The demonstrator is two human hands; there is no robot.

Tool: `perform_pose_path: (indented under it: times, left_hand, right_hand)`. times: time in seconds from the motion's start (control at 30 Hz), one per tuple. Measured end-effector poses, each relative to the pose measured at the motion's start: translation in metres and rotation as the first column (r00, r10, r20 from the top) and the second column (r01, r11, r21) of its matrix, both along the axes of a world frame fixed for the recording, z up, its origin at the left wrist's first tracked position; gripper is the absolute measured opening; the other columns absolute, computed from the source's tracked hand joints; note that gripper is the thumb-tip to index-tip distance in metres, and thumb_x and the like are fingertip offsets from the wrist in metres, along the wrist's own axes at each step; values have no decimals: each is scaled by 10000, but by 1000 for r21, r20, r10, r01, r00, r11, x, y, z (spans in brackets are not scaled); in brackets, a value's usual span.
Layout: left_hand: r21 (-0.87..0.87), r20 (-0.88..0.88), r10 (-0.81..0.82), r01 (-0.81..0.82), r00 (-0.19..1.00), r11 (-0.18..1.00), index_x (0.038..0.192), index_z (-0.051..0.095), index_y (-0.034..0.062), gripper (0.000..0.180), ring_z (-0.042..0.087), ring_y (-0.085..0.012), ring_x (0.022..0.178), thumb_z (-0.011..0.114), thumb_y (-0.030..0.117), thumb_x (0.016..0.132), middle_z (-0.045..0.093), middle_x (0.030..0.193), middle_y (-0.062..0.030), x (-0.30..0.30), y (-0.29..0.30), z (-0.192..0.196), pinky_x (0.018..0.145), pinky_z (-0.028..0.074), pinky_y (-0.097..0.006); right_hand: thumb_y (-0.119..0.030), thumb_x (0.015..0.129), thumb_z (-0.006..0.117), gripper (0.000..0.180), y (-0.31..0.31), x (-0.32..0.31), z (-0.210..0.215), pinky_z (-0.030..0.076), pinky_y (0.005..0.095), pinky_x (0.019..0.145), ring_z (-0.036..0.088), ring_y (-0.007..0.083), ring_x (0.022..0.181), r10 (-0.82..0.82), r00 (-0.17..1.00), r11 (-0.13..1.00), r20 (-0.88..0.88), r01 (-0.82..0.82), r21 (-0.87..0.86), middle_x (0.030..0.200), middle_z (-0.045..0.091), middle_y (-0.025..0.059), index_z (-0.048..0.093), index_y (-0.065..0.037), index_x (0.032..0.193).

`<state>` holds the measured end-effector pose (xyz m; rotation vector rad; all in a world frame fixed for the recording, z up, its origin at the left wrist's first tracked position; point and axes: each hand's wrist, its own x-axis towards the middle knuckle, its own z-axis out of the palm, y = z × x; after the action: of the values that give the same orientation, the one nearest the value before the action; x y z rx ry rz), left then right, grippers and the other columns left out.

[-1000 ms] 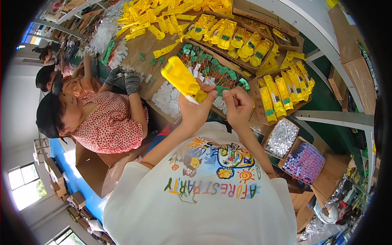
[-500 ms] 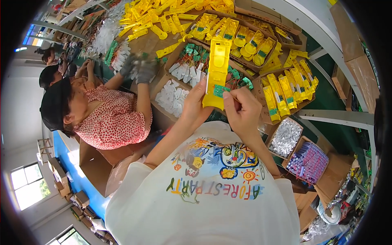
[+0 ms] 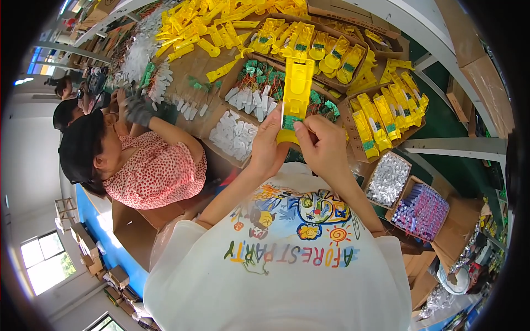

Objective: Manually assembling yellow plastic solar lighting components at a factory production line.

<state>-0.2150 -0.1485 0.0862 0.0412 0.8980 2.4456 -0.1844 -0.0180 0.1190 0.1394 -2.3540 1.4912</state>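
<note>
Plastic case, yellow, long and hollow, is at the centre of the head view, held up in front of the person's chest with its far end pointing away toward the counter. The left hand grips the near end from the left side, thumb along the edge; the fingers underneath are mostly hidden. A small green board lies against the case near that end. The right hand has its fingers curled and its thumb tip on or right at the board; whether it also pinches the case behind is not visible.

The case looks light and fairly stiff, with thin walls that could flex if squeezed hard, and its glossy surface may be a little slippery. The side walls near the end seem the best place to hold. The board is probably the fragile part, better handled by its edges than across its face.

Beyond the hands, a box holds more green boards with orange wires and white pieces. White plastic parts fill a box just left of the left hand. To the right, yellow cases stand in a row in a carton. Farther left, a co-worker in a spotted top reaches out with a grey glove.
</note>
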Motion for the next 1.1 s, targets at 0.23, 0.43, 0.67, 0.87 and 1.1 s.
perform_pose_path:
  times: [0.23, 0.43, 0.67, 0.87, 1.1]
  left_hand:
    - [-218, -152, 208, -238, 966, 947, 1318, 409, 17, 406, 531, -169, 1096, 345, 260, 1000, 553, 1192, -87, 3, 14, 11, 944, 417, -334]
    - [-320, -286, 216, -305, 934, 897, 1281, 476, 2, 397, 503, -123, 1091, 404, 262, 990, 539, 1216, -63, 4, 8, -7, 951, 379, -276]
    - [-350, -240, 191, -268, 952, 897, 1315, 440, -12, 389, 498, -113, 1085, 425, 179, 976, 535, 1228, -65, 7, 14, -6, 945, 375, -266]
    - [-416, -316, 182, -309, 931, 855, 1310, 420, -35, 420, 545, -145, 1063, 457, 72, 905, 561, 1190, -87, 7, 14, -5, 914, 419, -289]
    - [-335, -286, 174, -268, 942, 903, 1283, 443, -44, 435, 573, -103, 949, 481, -35, 851, 594, 1116, -85, 3, 10, 1, 827, 454, -237]
  right_hand:
    - [-113, 835, 612, 214, 7, -5, -6, 350, 272, 433, 481, 128, 444, 8, 987, 1000, 159, -12, 28, 559, 557, 90, 573, 24, 676]
    - [-97, 831, 612, 189, 6, -3, -15, 361, 263, 434, 491, 118, 447, 0, 993, 1000, 122, 0, 3, 570, 580, 81, 597, 24, 687]
    - [-96, 819, 623, 186, 16, -8, -17, 364, 271, 435, 493, 127, 444, 38, 982, 999, 184, -38, -5, 555, 575, 84, 599, 27, 680]
    - [-112, 818, 627, 186, 17, -6, -5, 375, 281, 439, 508, 132, 472, 20, 976, 986, 217, -56, 158, 595, 582, 84, 601, 28, 699]
    - [-43, 781, 624, 146, 9, -6, -20, 440, 224, 498, 580, 115, 595, 123, 989, 967, 80, -101, -233, 774, 610, 79, 642, 34, 903]
